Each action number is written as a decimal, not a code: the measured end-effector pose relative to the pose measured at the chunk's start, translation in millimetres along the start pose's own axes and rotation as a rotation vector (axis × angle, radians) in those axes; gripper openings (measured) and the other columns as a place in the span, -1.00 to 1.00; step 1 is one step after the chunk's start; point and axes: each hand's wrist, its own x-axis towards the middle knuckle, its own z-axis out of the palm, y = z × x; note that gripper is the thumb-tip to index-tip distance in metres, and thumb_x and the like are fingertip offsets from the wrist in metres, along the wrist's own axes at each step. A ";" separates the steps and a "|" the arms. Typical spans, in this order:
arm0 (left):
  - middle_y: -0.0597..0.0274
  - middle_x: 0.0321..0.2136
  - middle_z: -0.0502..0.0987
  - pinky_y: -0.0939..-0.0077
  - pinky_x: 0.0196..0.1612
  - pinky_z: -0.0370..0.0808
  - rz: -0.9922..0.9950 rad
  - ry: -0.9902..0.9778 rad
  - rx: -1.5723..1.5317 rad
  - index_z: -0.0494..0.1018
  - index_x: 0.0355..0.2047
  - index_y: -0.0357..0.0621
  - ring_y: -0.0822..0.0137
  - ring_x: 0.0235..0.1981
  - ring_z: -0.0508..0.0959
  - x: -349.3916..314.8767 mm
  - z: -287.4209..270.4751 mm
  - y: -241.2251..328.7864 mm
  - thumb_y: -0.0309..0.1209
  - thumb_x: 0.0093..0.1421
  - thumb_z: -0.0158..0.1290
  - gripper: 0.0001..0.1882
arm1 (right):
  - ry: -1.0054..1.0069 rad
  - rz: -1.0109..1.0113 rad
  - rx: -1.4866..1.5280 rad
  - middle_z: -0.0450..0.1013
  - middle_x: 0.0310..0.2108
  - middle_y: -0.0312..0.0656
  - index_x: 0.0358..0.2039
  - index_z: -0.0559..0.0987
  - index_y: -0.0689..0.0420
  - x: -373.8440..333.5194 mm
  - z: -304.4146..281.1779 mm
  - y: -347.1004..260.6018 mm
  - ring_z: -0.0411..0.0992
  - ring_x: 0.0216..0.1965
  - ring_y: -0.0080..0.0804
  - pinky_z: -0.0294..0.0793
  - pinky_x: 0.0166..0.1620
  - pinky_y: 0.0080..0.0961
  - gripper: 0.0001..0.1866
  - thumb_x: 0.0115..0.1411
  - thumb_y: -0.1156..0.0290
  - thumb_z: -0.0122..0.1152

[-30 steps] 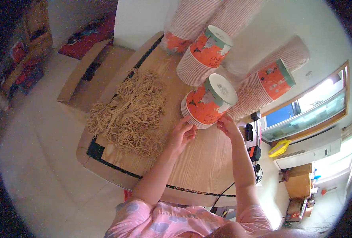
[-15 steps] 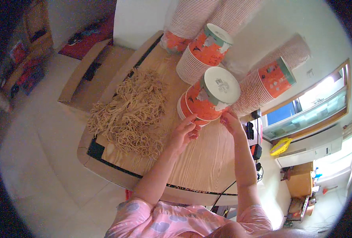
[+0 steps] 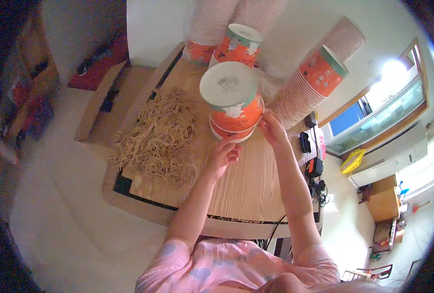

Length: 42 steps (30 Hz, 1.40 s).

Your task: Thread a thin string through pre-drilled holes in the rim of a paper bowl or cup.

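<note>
An upside-down orange paper bucket [image 3: 236,116] with a green band and a pale base is between my two hands. It sits over at least one other bucket, whose white rim [image 3: 231,139] shows below it. The fingers of my left hand [image 3: 220,158] are curled at the near lower rim. My right hand [image 3: 274,129] pinches the rim on the right side. Behind stands a nested stack of matching buckets [image 3: 237,50], partly hidden by the held one. To the left lies a loose heap of tan paper strands or twine [image 3: 158,139].
A tall leaning bucket stack [image 3: 297,90] stands right. Plastic-wrapped stacks [image 3: 211,24] rise at the back. Along the table's [image 3: 246,195] right edge are black devices [image 3: 314,167] and cables. An open cardboard box [image 3: 99,105] adjoins the left side; a cable crosses the front edge.
The bucket has moved left and away from me and turned, showing a different printed side. My right hand has gone up along its side. The whole view has shifted slightly.
</note>
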 end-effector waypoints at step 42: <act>0.13 -0.05 0.41 0.44 0.03 0.33 -0.020 0.299 0.869 0.34 0.00 -0.24 0.34 -0.05 0.41 -165.3 79.6 3.9 -0.10 0.29 -0.21 -0.52 | 0.275 -0.663 -0.891 0.38 -0.32 -0.19 -0.53 0.54 0.18 -296.6 6.9 -19.1 0.41 -0.37 -0.40 0.37 -0.37 -0.59 -0.82 -0.20 0.72 0.23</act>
